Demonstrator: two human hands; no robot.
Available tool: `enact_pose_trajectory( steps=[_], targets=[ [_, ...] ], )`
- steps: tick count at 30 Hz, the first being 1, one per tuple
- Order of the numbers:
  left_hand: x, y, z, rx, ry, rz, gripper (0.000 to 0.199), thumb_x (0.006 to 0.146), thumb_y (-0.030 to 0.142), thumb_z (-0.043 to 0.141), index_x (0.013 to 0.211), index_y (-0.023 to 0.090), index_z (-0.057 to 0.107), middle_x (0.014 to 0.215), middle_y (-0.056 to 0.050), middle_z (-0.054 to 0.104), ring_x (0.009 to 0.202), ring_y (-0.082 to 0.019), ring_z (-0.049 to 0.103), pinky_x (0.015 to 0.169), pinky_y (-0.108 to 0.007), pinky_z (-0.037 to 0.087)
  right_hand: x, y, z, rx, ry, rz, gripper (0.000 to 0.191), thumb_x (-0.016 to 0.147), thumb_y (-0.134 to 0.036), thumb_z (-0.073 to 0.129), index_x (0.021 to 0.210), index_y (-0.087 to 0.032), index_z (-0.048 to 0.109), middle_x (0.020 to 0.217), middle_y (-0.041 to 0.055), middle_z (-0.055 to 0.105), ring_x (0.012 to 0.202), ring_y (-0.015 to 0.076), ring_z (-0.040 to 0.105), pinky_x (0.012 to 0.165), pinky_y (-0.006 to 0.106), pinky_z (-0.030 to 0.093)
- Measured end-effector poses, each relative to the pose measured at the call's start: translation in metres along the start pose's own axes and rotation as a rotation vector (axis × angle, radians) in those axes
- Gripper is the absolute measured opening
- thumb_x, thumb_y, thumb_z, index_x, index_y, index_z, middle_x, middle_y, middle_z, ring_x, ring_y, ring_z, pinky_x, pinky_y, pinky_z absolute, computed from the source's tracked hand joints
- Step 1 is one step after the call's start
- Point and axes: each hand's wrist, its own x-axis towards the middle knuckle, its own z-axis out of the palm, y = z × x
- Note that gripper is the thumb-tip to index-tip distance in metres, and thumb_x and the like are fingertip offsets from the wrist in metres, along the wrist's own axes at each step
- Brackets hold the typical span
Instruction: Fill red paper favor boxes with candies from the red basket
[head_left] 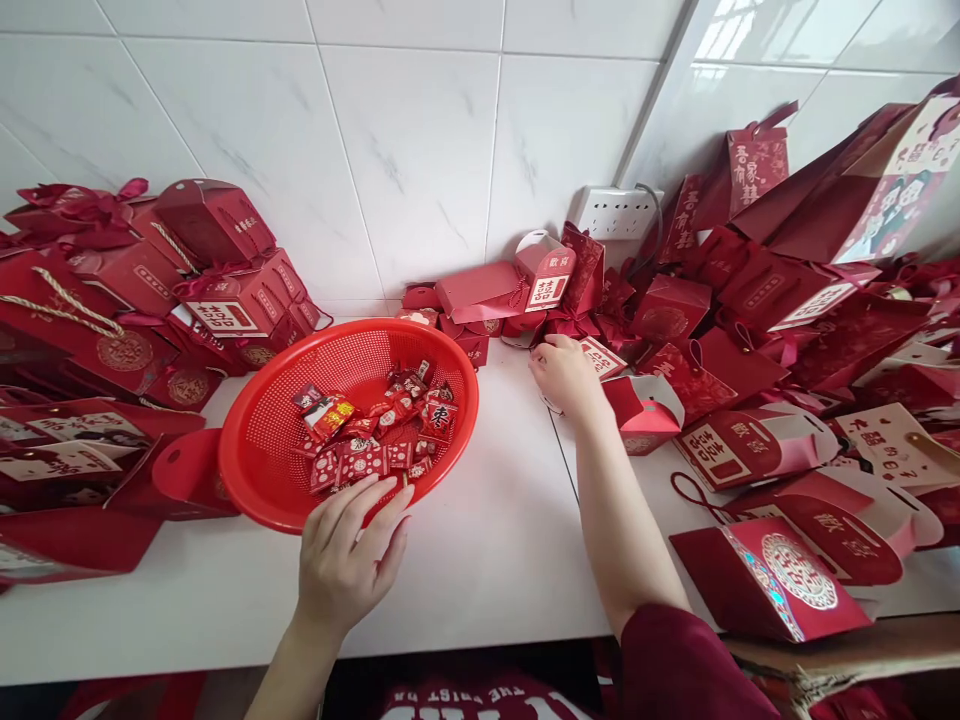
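A round red plastic basket (262,400) on the white table holds several wrapped candies (364,460) in red, white and yellow. At its near rim is my left hand (349,550), fingers slightly spread and pointing toward the candies, with nothing held in it. My right hand (566,375) reaches out to the right of the basket and touches a red gift box with a white label (602,358) in the pile by the wall. Its fingers are bent, and their tips are partly hidden behind the hand.
Red gift boxes (225,225) and bags with rope handles are piled at the left. More boxes (795,575) crowd the right side up to a tall bag (847,200). A white power strip (616,212) is against the tiled wall (412,150).
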Motion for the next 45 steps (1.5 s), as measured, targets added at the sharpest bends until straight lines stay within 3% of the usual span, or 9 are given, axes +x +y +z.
enact_pose_trajectory(
  steps=[9, 14, 20, 25, 29, 33, 38, 42, 45],
  targets=[
    [-0.001, 0.005, -0.001, -0.046, -0.052, -0.062, 0.033, 0.089, 0.014, 0.067, 0.121, 0.022, 0.070, 0.108, -0.006, 0.077, 0.094, -0.021, 0.072, 0.090, -0.036, 0.045, 0.088, -0.057, 0.040, -0.041, 0.048, -0.140, 0.036, 0.099, -0.017, 0.037, 0.124, -0.011, 0.062, 0.138, 0.0213, 0.057, 0.122, 0.0344, 0.050, 0.096, 0.047, 0.042],
    [-0.003, 0.006, -0.002, -0.053, -0.049, -0.078, 0.033, 0.089, 0.013, 0.066, 0.121, 0.021, 0.070, 0.106, -0.007, 0.078, 0.087, -0.020, 0.072, 0.086, -0.036, 0.044, 0.116, -0.062, 0.059, -0.067, 0.048, -0.239, 0.047, 0.098, -0.008, 0.035, 0.142, -0.011, 0.050, 0.152, 0.0182, 0.049, 0.136, 0.0315, 0.041, 0.110, 0.049, 0.027],
    [-0.004, 0.007, -0.003, -0.056, -0.053, -0.096, 0.034, 0.089, 0.012, 0.066, 0.121, 0.022, 0.070, 0.107, -0.007, 0.078, 0.088, -0.019, 0.072, 0.086, -0.035, 0.044, 0.130, -0.055, 0.057, -0.050, 0.049, -0.248, 0.042, 0.101, -0.012, 0.033, 0.131, -0.010, 0.062, 0.135, 0.0212, 0.064, 0.124, 0.0322, 0.053, 0.101, 0.046, 0.034],
    [-0.002, 0.009, -0.005, -0.072, -0.053, -0.112, 0.032, 0.089, 0.013, 0.065, 0.120, 0.022, 0.070, 0.106, -0.006, 0.078, 0.088, -0.019, 0.071, 0.085, -0.035, 0.043, 0.111, -0.052, 0.019, 0.036, 0.226, -0.168, 0.045, 0.105, -0.024, 0.027, 0.140, -0.015, 0.055, 0.139, 0.0159, 0.062, 0.128, 0.0285, 0.053, 0.102, 0.041, 0.040],
    [-0.001, 0.010, -0.003, -0.064, -0.053, -0.122, 0.031, 0.090, 0.013, 0.066, 0.119, 0.022, 0.071, 0.105, -0.005, 0.078, 0.087, -0.019, 0.071, 0.085, -0.035, 0.042, 0.066, -0.036, -0.021, 0.340, 0.511, 0.022, 0.035, 0.102, -0.027, 0.036, 0.127, -0.018, 0.058, 0.114, 0.0124, 0.072, 0.100, 0.0232, 0.069, 0.085, 0.036, 0.053],
    [0.001, 0.012, 0.001, -0.040, -0.034, -0.139, 0.030, 0.089, 0.014, 0.066, 0.118, 0.021, 0.071, 0.100, -0.004, 0.079, 0.084, -0.019, 0.071, 0.083, -0.036, 0.041, 0.018, -0.008, -0.050, 0.412, 0.521, 0.181, 0.020, 0.093, -0.027, 0.050, 0.109, -0.021, 0.059, 0.099, 0.0110, 0.074, 0.084, 0.0241, 0.071, 0.078, 0.040, 0.056],
    [0.001, 0.015, 0.001, -0.048, -0.037, -0.153, 0.029, 0.090, 0.015, 0.065, 0.117, 0.021, 0.070, 0.101, -0.004, 0.079, 0.085, -0.020, 0.071, 0.083, -0.036, 0.041, -0.008, 0.016, -0.060, 0.370, 0.509, 0.291, 0.015, 0.086, -0.021, 0.056, 0.101, -0.023, 0.059, 0.093, 0.0089, 0.074, 0.080, 0.0263, 0.071, 0.078, 0.044, 0.056],
    [0.001, 0.017, -0.001, -0.049, -0.047, -0.156, 0.029, 0.091, 0.016, 0.065, 0.119, 0.021, 0.070, 0.103, -0.005, 0.078, 0.087, -0.020, 0.071, 0.084, -0.037, 0.041, -0.005, 0.024, -0.057, 0.318, 0.666, 0.331, 0.018, 0.086, -0.016, 0.051, 0.103, -0.021, 0.055, 0.091, 0.0103, 0.073, 0.082, 0.0275, 0.071, 0.081, 0.045, 0.055],
    [0.000, 0.017, -0.001, -0.044, -0.046, -0.159, 0.029, 0.091, 0.015, 0.065, 0.119, 0.020, 0.069, 0.104, -0.005, 0.078, 0.088, -0.020, 0.071, 0.084, -0.037, 0.041, 0.003, 0.029, -0.049, 0.343, 0.653, 0.344, 0.015, 0.087, -0.018, 0.052, 0.102, -0.021, 0.054, 0.090, 0.0108, 0.072, 0.080, 0.0276, 0.070, 0.079, 0.044, 0.054]
  ],
)
